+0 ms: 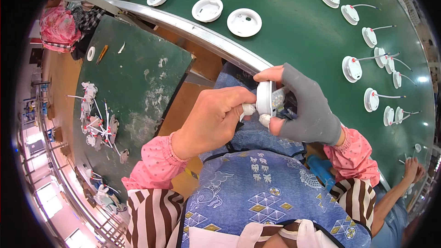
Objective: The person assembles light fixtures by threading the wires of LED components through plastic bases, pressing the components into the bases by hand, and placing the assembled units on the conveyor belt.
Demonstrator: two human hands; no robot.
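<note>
A white round lamp housing [264, 97] is held on edge in front of my chest. My right hand [310, 103], in a grey fingerless glove, grips it by the rim, fingers above and thumb below. Behind the rim, a clear piece with small yellowish dots [278, 99] shows between the housing and my palm. My left hand [213, 115] is bare and closed, its fingertips pinched against the housing's flat side. White coverings wrap a fingertip [248, 109] of the left hand and the right thumb tip [265, 119]. Whatever the left fingertips pinch is hidden.
Open white housings [244, 22] lie along the metal-edged green belt [289, 27]. Lamps with cables [352, 69] stand at right. The left side table [138, 73] bears a heap of cabled parts [98, 124], an orange cutter [102, 54] and a white ring [91, 53]. Co-workers' hands [413, 171] and pink clothing [57, 25] show nearby.
</note>
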